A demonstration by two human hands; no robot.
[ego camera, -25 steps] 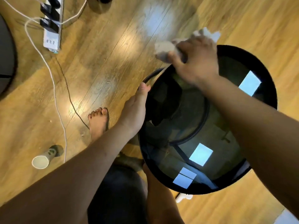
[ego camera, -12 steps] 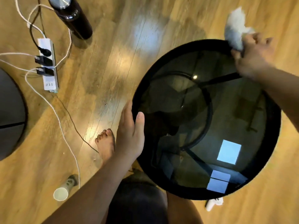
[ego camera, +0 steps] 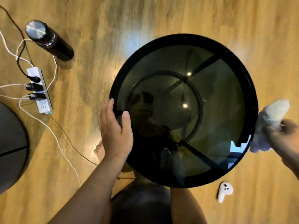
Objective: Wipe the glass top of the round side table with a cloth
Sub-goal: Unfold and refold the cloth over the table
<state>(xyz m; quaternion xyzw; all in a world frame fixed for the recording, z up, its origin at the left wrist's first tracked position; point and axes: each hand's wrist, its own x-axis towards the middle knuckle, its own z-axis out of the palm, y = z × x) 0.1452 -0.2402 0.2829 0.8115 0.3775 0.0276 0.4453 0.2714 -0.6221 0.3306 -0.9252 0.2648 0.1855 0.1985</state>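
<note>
The round side table point(ego camera: 182, 41) has a black rim and a dark glass top that mirrors ceiling lights and its frame beneath. My left hand point(ego camera: 115, 133) holds the table's left rim, thumb lying on the glass and fingers down the outside. At the table's right edge my right hand point(ego camera: 284, 138) grips a fluffy white cloth point(ego camera: 273, 113). The cloth hangs against the outer rim, partly blurred.
A dark bottle with a metal cap point(ego camera: 48, 39) stands on the wooden floor at upper left. A white power strip point(ego camera: 40, 91) with plugs and trailing cables lies beside it. A white controller point(ego camera: 224, 191) lies near the table's lower right. A dark round object point(ego camera: 11, 143) fills the left edge.
My right hand has swept the cloth clockwise round the rim, from the far left edge through the far right to the right side. My left hand stays on the left rim.
</note>
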